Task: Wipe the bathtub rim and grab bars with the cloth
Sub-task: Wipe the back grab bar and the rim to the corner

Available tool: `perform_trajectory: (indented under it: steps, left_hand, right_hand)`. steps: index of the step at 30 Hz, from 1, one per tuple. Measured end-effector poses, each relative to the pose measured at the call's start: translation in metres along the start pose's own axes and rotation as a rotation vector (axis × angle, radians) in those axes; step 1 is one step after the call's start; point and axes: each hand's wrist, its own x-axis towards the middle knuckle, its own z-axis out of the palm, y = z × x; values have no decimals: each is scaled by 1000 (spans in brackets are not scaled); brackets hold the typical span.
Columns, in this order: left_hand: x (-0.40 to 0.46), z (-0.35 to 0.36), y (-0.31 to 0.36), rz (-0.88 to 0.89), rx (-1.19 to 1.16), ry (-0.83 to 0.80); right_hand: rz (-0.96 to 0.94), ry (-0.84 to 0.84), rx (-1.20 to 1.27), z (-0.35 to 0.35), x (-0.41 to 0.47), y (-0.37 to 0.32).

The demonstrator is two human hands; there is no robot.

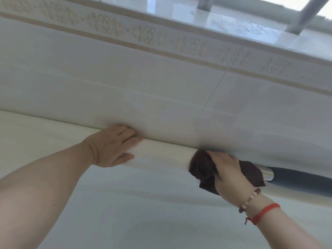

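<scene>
The white bathtub rim (161, 153) runs from left to right across the view, against the tiled wall. My left hand (111, 146) lies flat on the rim with its fingers spread, holding nothing. My right hand (226, 171) presses a dark brown cloth (201, 168) onto the rim, further right. Just beyond the cloth, a grab bar (296, 180) with a chrome collar and a dark blue-grey grip starts at the rim's right part. The cloth covers the bar's near end.
A pale tiled wall (161, 90) with an ornamented border strip rises behind the rim. Above it is a glossy window ledge (233, 26) with grey metal bars (301, 15). The tub's white inner side (143, 212) fills the lower view.
</scene>
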Motion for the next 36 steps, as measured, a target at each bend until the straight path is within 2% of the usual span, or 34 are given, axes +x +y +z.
perform_trajectory:
  steps: [1,4,5,6,7,8,10,12,16,19,20,24,29,33,36]
  left_hand:
    - [0,0,0,-1,6,-1]
    - [0,2,-1,-7,2,-3]
    - [0,3,-2,-9,-3,-2]
    - [0,3,-2,-9,-2,-1]
    - [0,3,-1,-9,1,-1]
    - [0,3,-1,-9,4,2]
    - [0,3,-1,-11,4,2]
    - [-1,2,-1,-17,9,-11]
    - [0,2,-1,-28,-22,-16]
    - [0,2,-2,-27,-9,-19]
    - [0,2,-2,-24,-6,-12]
    - [0,1,-1,-9,0,0]
    - [1,1,-1,24,7,-4]
    - [0,-1,-1,6,4,-10]
    - [-1,1,-1,-3,8,2]
  right_hand:
    - [46,77,191,-5,-3,0]
    - [183,88,868,-21,-3,-13]
    - [156,66,1022,-23,-1,-24]
    - [71,39,1016,-23,3,-36]
    - [-34,34,912,-21,4,-49]
    - [-148,47,674,-11,4,-56]
    - [-162,21,81,16,4,-61]
    - [-191,28,-265,37,3,-51]
    - [-205,83,-304,32,-2,-29]
    - [-141,-43,-226,25,-1,-25]
    - [-110,-23,-240,29,0,-28]
    - [-25,234,-376,65,21,-62]
    - [-157,285,-420,80,37,-102]
    - [-281,373,-378,66,30,-65]
    - [-219,402,-375,57,19,-34]
